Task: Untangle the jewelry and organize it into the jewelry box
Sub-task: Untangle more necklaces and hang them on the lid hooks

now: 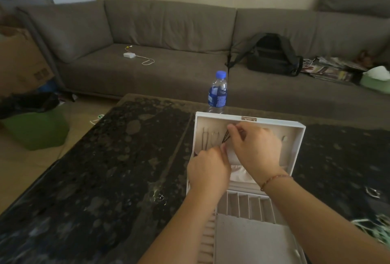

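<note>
Jewelry was partly put away already, it looked to me. The white jewelry box sat open on the dark table, with its lid tipped back away from the person and its tray of little slots close to them. Two thin chains hung inside the lid, side by side, running straight from the far edge of the lid toward the person. Next to them was a dark cord necklace, and it leaned at a slant, not yet hanging straight like the others. The right hand had its fingers curled and pinched at the top of that cord, up by the lid's hooks. The left hand was curled too, down at the lid's cloth pocket, but I could not tell what it held, if anything. So I think the cord was being hung just then. The slots in the tray looked bare. More shiny bits lay on the table well off to the right, too blurry to name, so some work may have been left.
</note>
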Demonstrator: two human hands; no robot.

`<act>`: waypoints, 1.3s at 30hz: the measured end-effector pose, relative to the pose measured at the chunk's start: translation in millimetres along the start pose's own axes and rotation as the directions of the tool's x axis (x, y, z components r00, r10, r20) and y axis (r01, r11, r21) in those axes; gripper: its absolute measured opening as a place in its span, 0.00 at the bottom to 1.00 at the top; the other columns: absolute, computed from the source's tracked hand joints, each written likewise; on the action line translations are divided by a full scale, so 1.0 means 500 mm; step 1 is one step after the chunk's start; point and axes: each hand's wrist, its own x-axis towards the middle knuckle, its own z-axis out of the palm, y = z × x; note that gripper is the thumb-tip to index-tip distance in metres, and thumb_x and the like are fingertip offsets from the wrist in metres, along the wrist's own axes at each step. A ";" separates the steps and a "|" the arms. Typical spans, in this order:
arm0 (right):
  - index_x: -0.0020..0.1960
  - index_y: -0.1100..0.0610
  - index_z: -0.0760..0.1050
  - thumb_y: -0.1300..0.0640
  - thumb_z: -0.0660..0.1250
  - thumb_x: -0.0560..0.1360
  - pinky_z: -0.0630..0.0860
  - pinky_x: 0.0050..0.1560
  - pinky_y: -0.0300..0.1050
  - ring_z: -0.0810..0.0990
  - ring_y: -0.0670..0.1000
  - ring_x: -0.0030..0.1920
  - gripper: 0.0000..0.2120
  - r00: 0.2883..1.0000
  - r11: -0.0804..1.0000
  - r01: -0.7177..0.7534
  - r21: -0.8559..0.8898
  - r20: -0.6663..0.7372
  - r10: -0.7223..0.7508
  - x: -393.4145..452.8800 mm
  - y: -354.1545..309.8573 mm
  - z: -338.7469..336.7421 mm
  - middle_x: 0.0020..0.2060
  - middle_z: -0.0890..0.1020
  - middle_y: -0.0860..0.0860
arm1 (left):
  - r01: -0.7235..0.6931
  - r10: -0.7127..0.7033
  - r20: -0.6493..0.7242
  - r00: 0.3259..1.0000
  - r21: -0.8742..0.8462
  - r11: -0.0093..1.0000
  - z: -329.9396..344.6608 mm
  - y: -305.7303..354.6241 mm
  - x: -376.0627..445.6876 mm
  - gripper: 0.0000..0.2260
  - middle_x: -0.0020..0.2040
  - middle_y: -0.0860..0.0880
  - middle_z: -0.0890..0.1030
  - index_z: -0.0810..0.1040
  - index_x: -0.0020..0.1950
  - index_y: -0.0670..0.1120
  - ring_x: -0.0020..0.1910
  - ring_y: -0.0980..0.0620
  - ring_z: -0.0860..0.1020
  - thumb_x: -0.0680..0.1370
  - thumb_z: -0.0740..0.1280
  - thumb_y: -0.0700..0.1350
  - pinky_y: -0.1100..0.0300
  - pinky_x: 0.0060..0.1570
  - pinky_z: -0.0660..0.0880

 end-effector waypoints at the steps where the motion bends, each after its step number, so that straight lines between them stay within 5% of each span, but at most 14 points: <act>1: 0.37 0.52 0.80 0.48 0.68 0.77 0.53 0.30 0.33 0.68 0.49 0.28 0.13 1.000 1.000 0.006 0.014 -0.030 -0.005 -0.001 0.003 0.004 0.27 0.79 0.49 | 0.041 -0.041 -0.008 0.999 -0.013 0.999 0.000 0.003 0.003 0.24 0.40 0.48 0.83 0.81 0.47 0.48 0.38 0.48 0.80 0.85 0.49 0.56 0.55 0.40 0.78; 7: 0.42 0.50 0.83 0.46 0.70 0.75 0.73 0.31 0.42 0.79 0.52 0.29 0.09 0.997 0.997 0.011 0.079 -0.078 -0.005 -0.002 0.007 0.030 0.28 0.81 0.47 | 0.114 -0.114 0.005 0.993 -0.064 0.991 -0.005 0.017 0.007 0.25 0.37 0.48 0.82 0.81 0.44 0.47 0.37 0.49 0.80 0.85 0.49 0.56 0.54 0.39 0.79; 14: 0.42 0.48 0.82 0.42 0.68 0.76 0.64 0.33 0.39 0.74 0.50 0.33 0.11 0.991 0.991 -0.128 0.036 -0.025 0.129 0.003 -0.007 0.027 0.29 0.78 0.46 | 0.127 -0.126 0.042 0.991 -0.020 0.992 -0.005 0.028 0.007 0.23 0.33 0.52 0.76 0.77 0.40 0.49 0.33 0.52 0.74 0.85 0.50 0.55 0.60 0.33 0.70; 18: 0.44 0.46 0.79 0.39 0.65 0.77 0.57 0.30 0.36 0.70 0.47 0.35 0.12 0.983 0.984 -0.175 -0.021 0.052 0.176 0.012 -0.001 0.017 0.32 0.75 0.44 | 0.144 -0.145 0.110 0.983 0.013 0.989 -0.002 0.026 0.009 0.22 0.36 0.50 0.81 0.80 0.41 0.48 0.35 0.50 0.79 0.84 0.52 0.53 0.58 0.37 0.77; 22: 0.45 0.50 0.80 0.46 0.68 0.77 0.63 0.30 0.34 0.73 0.47 0.30 0.08 1.000 0.999 0.014 0.038 0.013 -0.014 -0.012 0.024 0.024 0.30 0.77 0.44 | 0.108 -0.122 0.179 0.976 0.086 0.990 -0.015 0.029 0.005 0.19 0.36 0.51 0.78 0.78 0.41 0.49 0.36 0.49 0.77 0.84 0.53 0.52 0.58 0.36 0.71; 27: 0.48 0.52 0.81 0.52 0.66 0.77 0.79 0.36 0.40 0.77 0.43 0.35 0.07 0.946 0.929 0.295 0.222 0.066 -0.316 -0.090 0.079 0.022 0.37 0.83 0.45 | -0.154 0.072 0.303 0.950 0.256 0.955 -0.033 0.022 -0.009 0.08 0.45 0.49 0.82 0.77 0.48 0.51 0.44 0.46 0.81 0.82 0.59 0.46 0.55 0.43 0.77; 30: 0.55 0.52 0.80 0.53 0.59 0.79 0.81 0.46 0.46 0.82 0.45 0.44 0.12 0.919 0.891 0.303 0.338 0.143 -0.367 -0.102 0.100 0.017 0.45 0.84 0.46 | -0.288 0.235 0.255 0.938 0.195 0.938 -0.033 -0.008 -0.043 0.11 0.48 0.49 0.82 0.73 0.61 0.51 0.44 0.45 0.82 0.83 0.56 0.51 0.53 0.43 0.79; 33: 0.62 0.51 0.77 0.55 0.59 0.80 0.81 0.48 0.40 0.82 0.44 0.47 0.14 0.850 0.848 0.411 0.335 0.195 -0.489 -0.101 0.106 0.005 0.49 0.84 0.45 | -0.342 0.305 0.240 0.922 0.129 0.931 -0.034 -0.035 -0.066 0.19 0.50 0.50 0.82 0.64 0.72 0.50 0.43 0.48 0.82 0.82 0.57 0.55 0.53 0.42 0.79; 36: 0.69 0.48 0.72 0.52 0.57 0.81 0.80 0.45 0.36 0.81 0.43 0.47 0.17 0.810 0.856 0.418 0.305 0.303 -0.503 -0.097 0.108 -0.003 0.52 0.82 0.43 | -0.338 0.324 0.167 0.931 0.059 0.939 -0.037 -0.050 -0.070 0.22 0.49 0.53 0.81 0.60 0.73 0.52 0.40 0.52 0.81 0.82 0.60 0.55 0.55 0.40 0.80; 39: 0.68 0.47 0.72 0.49 0.55 0.81 0.81 0.44 0.40 0.81 0.43 0.46 0.18 0.799 0.871 0.388 0.301 0.362 -0.481 -0.090 0.114 0.000 0.51 0.82 0.43 | -0.371 0.376 0.053 0.925 -0.085 0.925 -0.044 -0.055 -0.079 0.19 0.54 0.56 0.79 0.66 0.71 0.53 0.40 0.58 0.79 0.81 0.63 0.52 0.62 0.38 0.78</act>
